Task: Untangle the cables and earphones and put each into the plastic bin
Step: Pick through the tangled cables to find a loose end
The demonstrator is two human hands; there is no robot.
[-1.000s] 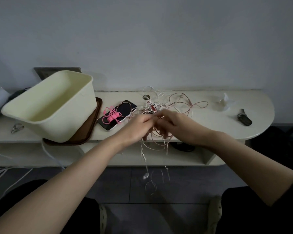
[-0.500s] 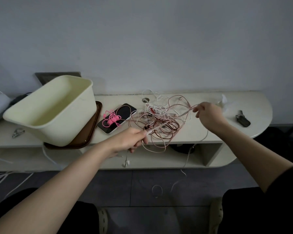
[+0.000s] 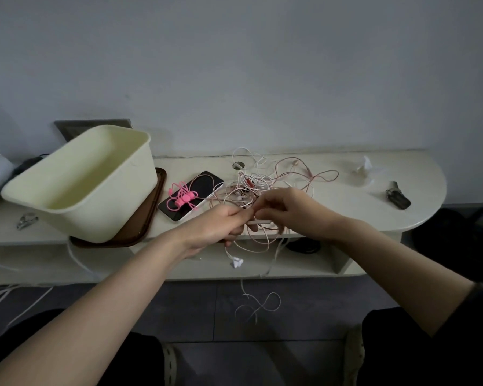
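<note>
Floor: a pale cable end trails off the counter and curls below.
Left hand: fingers curled and clamped on a white strand at the knot's near edge.
Right hand: fingertips pinch the same strand; the two hands are together, nearly touching.
Tangle: white and pink wires lie knotted on the counter, just behind the hands.
Pink earphones: wound in a bundle, lying on a phone.
Plastic bin: far left on a brown tray; no cable shows inside.
Progress: early, I judge. Nothing is binned and the knot is mostly left to work through.
</note>
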